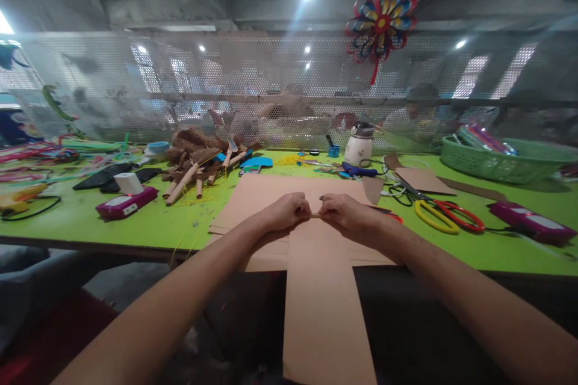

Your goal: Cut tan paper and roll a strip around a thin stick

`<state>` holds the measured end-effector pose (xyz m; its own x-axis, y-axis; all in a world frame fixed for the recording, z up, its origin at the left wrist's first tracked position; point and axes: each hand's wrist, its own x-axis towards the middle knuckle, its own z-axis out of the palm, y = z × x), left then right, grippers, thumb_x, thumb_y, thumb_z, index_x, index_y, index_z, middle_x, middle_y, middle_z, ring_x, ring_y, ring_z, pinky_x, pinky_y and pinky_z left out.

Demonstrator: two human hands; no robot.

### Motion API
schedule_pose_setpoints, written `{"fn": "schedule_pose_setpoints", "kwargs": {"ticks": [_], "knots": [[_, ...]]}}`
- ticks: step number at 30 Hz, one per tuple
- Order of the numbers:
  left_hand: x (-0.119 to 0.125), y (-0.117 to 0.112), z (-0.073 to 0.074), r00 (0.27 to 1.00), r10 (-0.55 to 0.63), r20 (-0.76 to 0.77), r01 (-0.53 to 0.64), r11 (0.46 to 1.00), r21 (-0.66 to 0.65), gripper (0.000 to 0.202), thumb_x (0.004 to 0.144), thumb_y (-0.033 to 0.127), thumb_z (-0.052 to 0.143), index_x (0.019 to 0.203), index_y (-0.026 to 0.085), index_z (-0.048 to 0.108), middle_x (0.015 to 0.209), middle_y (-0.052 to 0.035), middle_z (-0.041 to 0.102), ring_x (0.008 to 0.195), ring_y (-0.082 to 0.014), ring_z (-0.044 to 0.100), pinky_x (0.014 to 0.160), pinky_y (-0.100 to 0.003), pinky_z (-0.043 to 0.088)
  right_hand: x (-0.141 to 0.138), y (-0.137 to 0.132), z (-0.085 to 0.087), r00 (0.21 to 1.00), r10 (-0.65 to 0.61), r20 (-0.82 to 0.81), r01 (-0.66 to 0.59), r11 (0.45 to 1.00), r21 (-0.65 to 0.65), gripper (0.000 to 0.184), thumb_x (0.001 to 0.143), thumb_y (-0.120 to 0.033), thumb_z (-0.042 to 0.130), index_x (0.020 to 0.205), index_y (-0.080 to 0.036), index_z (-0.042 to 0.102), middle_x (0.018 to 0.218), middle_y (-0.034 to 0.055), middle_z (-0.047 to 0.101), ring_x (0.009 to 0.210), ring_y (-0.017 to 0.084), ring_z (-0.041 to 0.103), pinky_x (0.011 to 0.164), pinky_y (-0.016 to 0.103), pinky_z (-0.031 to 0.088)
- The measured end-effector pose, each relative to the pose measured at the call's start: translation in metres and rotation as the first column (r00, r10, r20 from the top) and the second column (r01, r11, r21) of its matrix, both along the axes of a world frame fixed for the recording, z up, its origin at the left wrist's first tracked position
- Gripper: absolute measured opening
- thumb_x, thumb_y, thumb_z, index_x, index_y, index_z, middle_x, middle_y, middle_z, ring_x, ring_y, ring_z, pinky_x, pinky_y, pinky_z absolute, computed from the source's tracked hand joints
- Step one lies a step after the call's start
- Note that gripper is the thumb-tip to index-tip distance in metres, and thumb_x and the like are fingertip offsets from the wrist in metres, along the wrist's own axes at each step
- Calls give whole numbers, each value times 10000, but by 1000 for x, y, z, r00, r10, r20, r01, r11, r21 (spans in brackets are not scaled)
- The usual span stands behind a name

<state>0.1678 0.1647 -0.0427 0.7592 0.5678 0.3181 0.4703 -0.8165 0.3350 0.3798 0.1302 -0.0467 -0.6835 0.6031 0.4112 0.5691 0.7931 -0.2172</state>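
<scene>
A long strip of brown paper (323, 301) runs from the tabletop down over the front edge toward me. Its far end looks rolled or folded into a narrow edge. My left hand (291, 210) pinches that edge on the left, and my right hand (336, 209) pinches it a short way to the right. Both hands are closed, with fingers curled over the paper. Beneath them lie larger brown sheets (253, 192), stacked on the green table (198, 228).
Scissors (436, 216) with yellow and red handles lie at right, near a purple power strip (533, 222). A blue glue gun (359, 169), a white kettle-like jug (359, 147) and a green basket (487, 159) stand behind. Rolled brown paper tubes (183, 183) lie left.
</scene>
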Motion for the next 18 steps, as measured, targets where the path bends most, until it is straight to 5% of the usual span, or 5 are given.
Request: {"fn": "schedule_pose_setpoints", "kwargs": {"ticks": [7,18], "knots": [[-11,-10,5,998,-44,-34,44,999,-19,187,825,100,491,817,152,670,759,-19,508,677,-114,470,613,-211,361,10,-3,-3,999,-22,-29,21,999,-36,187,878,-160,484,727,-164,596,755,25,523,653,120,472,604,232,358],[-14,-36,6,999,43,-25,-39,987,159,268,912,241,433,816,146,664,778,-48,484,744,-151,449,650,-255,349,10,-8,-3,996,-5,84,-3,996,91,221,898,-156,454,707,-178,563,769,36,507,725,158,461,646,266,370]]}}
